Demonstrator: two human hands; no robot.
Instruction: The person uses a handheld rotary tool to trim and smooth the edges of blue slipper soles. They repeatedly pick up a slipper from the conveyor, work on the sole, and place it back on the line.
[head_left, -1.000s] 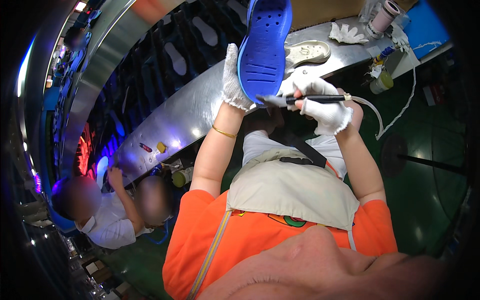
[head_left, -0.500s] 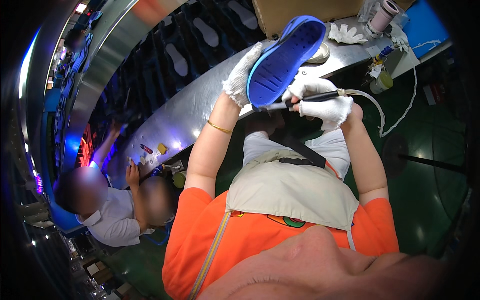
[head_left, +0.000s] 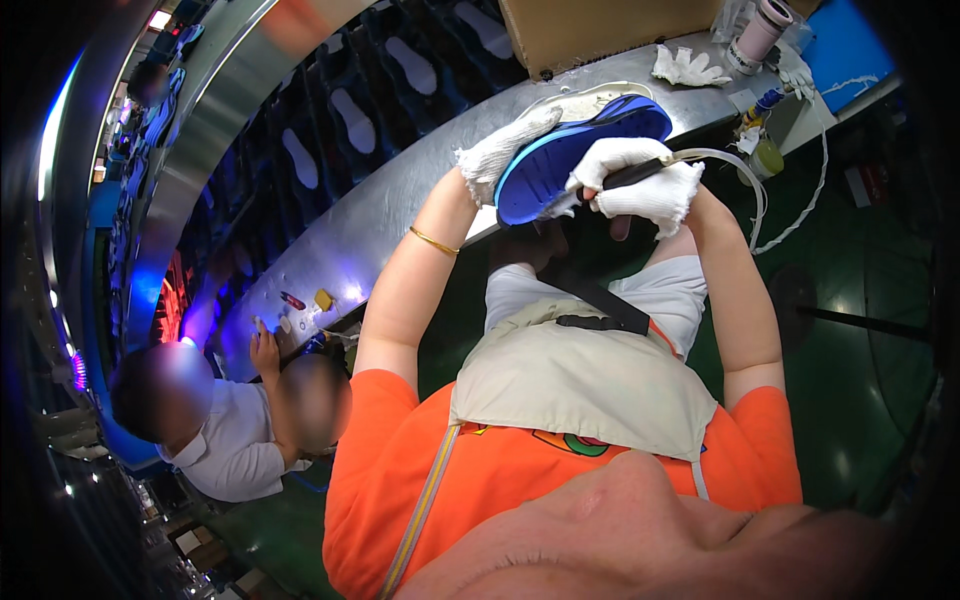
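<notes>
A blue clog (head_left: 548, 172) is held over the near edge of the metal bench, tilted so that part of its inside faces me. My left hand (head_left: 508, 148), in a white knitted glove, grips it along its left side. In my right hand (head_left: 636, 184), also gloved with bare fingertips, is a black-handled brush (head_left: 634, 173) with a pale hose (head_left: 735, 158) running off its back end. The brush tip is close to the clog's lower rim; whether it touches I cannot tell. Behind the clog lies a whitish shoe-shaped piece (head_left: 612, 94), partly covered.
Beyond the metal bench (head_left: 440, 150), dark racks carry pale soles (head_left: 352, 120). At the back stand a cardboard box (head_left: 610, 35), a loose glove (head_left: 690, 68) and a pink bottle (head_left: 762, 35). A jar (head_left: 766, 158) hangs near the right edge. A co-worker (head_left: 225, 430) sits at left.
The clog has tipped over and come lower, showing less of its inside. My left hand has shifted lower and rightward with it, and the brush has moved along its lower rim. More soles show on the racks.
</notes>
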